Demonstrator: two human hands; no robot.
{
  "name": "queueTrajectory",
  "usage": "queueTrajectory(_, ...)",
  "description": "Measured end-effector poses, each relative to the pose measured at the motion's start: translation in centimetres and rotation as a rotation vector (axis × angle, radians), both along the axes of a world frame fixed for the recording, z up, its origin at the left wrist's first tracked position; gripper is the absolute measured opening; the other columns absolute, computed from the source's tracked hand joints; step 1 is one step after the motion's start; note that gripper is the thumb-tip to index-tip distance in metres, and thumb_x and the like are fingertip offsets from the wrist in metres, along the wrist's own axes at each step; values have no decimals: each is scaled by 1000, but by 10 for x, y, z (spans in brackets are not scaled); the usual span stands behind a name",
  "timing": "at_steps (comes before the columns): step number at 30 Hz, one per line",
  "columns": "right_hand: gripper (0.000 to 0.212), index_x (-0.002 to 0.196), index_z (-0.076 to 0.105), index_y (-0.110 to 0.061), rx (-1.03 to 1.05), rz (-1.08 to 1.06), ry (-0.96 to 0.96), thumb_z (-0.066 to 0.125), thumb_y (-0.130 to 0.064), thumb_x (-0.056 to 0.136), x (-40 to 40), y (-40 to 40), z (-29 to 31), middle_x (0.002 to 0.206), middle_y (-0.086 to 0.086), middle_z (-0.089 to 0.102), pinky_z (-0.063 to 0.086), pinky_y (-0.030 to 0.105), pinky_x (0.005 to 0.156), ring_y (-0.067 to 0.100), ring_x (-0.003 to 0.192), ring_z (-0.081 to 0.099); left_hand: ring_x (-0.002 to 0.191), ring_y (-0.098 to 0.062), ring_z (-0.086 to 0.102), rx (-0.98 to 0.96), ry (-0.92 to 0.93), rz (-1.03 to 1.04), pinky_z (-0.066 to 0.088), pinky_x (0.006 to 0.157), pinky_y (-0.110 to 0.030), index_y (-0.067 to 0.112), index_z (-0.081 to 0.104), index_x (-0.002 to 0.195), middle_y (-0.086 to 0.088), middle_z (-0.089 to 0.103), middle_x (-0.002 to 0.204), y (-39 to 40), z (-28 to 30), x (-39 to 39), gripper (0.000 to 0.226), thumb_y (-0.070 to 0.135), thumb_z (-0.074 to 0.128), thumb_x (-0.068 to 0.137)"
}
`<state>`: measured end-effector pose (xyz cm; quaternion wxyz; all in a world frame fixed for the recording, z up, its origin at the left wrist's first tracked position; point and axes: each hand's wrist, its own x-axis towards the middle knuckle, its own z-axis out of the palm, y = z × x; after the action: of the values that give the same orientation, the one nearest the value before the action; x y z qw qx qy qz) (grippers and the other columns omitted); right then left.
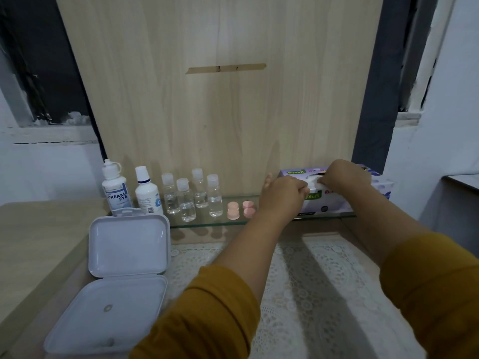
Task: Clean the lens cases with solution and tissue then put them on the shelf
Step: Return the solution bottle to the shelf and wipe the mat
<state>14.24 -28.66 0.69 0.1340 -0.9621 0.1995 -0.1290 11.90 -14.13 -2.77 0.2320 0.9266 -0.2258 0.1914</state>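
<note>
Both hands reach forward to the lilac cardboard tissue box (pixel 337 200) that sits at the right end of the narrow glass shelf (pixel 207 224) fixed against a pale wood-grain panel (pixel 220 112). The left hand (pixel 282 194) has its fingers curled at the front top edge of the box, where they pinch the white tissue (pixel 315 183) showing at the opening; the right hand (pixel 346 177) lies over the top of the box with its fingers bent down onto the same tissue, gripping it from the other side. Both forearms wear mustard-yellow sleeves (pixel 207 314) pushed back from the wrists. On the shelf just left of the left wrist lie two pale pink round-lidded lens cases (pixel 240 209), side by side and closed. Further left along the glass stand four small clear plastic bottles (pixel 191 196) with translucent caps, each partly filled with clear liquid, set in a loose cluster. At the left end stand two white solution bottles: one with a blue "DREAM EYE" label (pixel 115 190) and, just beside it, a plainer white bottle with a dark band at its neck (pixel 147 193). Below the shelf a white lace tablecloth (pixel 298 281) covers the table under the arms. On the left part of the table rests an open white hinged plastic box (pixel 116 281), its lid standing up toward the shelf in front of the two solution bottles and its shallow base lying flat, with a small round thing (pixel 108 308) in the base, too small to make out.
</note>
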Motion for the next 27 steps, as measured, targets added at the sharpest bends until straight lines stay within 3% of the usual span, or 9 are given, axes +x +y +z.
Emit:
queueTrajectory(6,26,65,42,-11,24,-50,-45,55,-10,87,4,1,-3,68,6,44,38,36,78,30,86,53,111,-22,53,-17,0,7,6,114,-38,17,69,105,-2,66,113,-1,0,1,29,30,45,97)
queueTrajectory(10,29,65,39,-9,27,-83,-24,53,-10,91,5,2,-4,71,9,42,39,40,92,33,101,56,111,-22,54,-28,-3,10,6,115,-37,17,69,107,-4,67,113,-1,0,0,29,30,45,97)
queueTrajectory(14,14,79,48,-11,32,-88,-51,54,-14,91,9,0,-6,83,9,49,39,39,91,32,101,57,110,-22,53,-29,5,6,5,115,-37,17,70,105,-4,67,113,0,1,0,29,30,45,97)
queueTrajectory(19,8,94,63,-12,20,-84,-60,57,-15,88,11,-1,-7,78,9,55,40,40,86,30,87,54,108,-23,54,-35,5,3,5,114,-36,16,70,103,-4,67,110,0,0,1,29,30,45,97)
queueTrajectory(23,24,103,68,-17,-15,-12,-243,48,-12,91,8,-5,-17,103,11,62,43,42,86,33,95,58,108,-23,54,-33,8,2,6,114,-38,17,70,103,-4,68,109,-1,1,1,28,30,45,97)
queueTrajectory(27,23,105,66,-18,167,33,-488,44,-21,97,-1,-7,-20,116,14,51,41,48,90,38,97,55,108,-24,54,-32,5,3,7,114,-37,19,70,103,-4,68,108,0,2,-1,28,31,45,97)
